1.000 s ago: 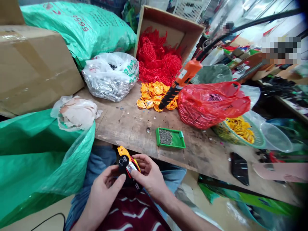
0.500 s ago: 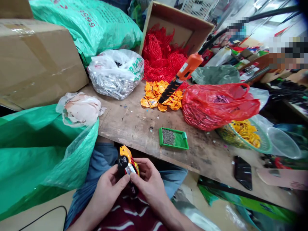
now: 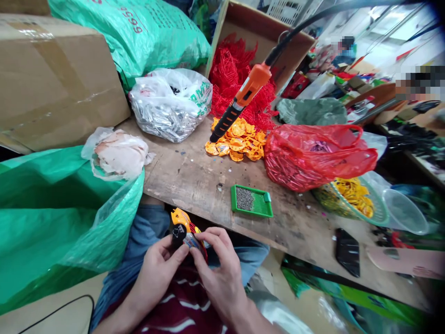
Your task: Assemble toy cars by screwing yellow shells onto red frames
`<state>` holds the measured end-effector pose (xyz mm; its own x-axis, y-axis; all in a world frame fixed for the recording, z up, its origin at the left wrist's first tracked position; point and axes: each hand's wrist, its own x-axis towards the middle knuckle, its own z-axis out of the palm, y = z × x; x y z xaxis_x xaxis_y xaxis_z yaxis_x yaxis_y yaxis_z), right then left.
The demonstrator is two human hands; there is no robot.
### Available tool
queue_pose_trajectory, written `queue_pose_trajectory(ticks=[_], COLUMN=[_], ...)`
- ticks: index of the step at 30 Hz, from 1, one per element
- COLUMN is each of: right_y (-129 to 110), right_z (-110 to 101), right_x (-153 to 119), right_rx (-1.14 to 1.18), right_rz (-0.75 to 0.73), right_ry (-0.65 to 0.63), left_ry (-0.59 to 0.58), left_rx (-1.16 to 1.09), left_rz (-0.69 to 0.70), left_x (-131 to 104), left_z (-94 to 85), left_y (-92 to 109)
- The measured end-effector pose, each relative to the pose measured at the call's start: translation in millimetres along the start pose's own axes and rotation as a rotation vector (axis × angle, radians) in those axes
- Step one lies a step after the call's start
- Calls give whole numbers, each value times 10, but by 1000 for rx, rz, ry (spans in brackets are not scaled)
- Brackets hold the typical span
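The toy (image 3: 181,218), orange and yellow, is in both hands over the lap, just off the near edge of the table (image 3: 194,181). The left hand (image 3: 156,264) is closed on its black round part (image 3: 179,233), thumb pressed in beside it. The right hand (image 3: 222,266) pinches the silver part (image 3: 190,240) between thumb and forefinger, its other fingers curled behind.

Take the toy as the dial's centre, twelve pointing away from the person. At two o'clock sits the green tray (image 3: 262,204), holding small grey pieces at its left end; farther out that way lies the red bag (image 3: 306,160). At one o'clock are the orange parts (image 3: 243,146), with the red parts (image 3: 232,69) heaped behind them. The orange and black screwdriver (image 3: 239,99) hangs tilted on its cable (image 3: 295,32); its tip seems to hover over the orange parts, though contact is hard to judge. The silver-filled bag (image 3: 170,109) is at twelve, the phone (image 3: 347,253) at three, the green sack (image 3: 69,222) at nine.
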<state>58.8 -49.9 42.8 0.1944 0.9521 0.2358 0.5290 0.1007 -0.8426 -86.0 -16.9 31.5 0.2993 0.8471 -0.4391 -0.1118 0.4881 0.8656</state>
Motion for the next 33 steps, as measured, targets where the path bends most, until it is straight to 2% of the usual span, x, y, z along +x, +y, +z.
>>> queue_pose_trajectory(ticks=[6,14,19,26,33], right_y=[-5,-19,-51,11,22], right_z=[-7,-22,14,106,80], right_x=[-8,-36,-12,-30,-66], right_rx=[-60,-135,-136,-238,-326], right_rz=[-99,-76,-47,-100,-76], right_ry=[-9,-143,-146,-144,-244], left_ry=[27,29,15,27,13], left_rx=[6,8,-8,86,79], left_rz=[-16,-39,-41,-27,-3], left_x=[48,83,87,114,133], left_z=[10,-21,-66,-97,-98], left_y=[-41,-45,-67,-105,-146])
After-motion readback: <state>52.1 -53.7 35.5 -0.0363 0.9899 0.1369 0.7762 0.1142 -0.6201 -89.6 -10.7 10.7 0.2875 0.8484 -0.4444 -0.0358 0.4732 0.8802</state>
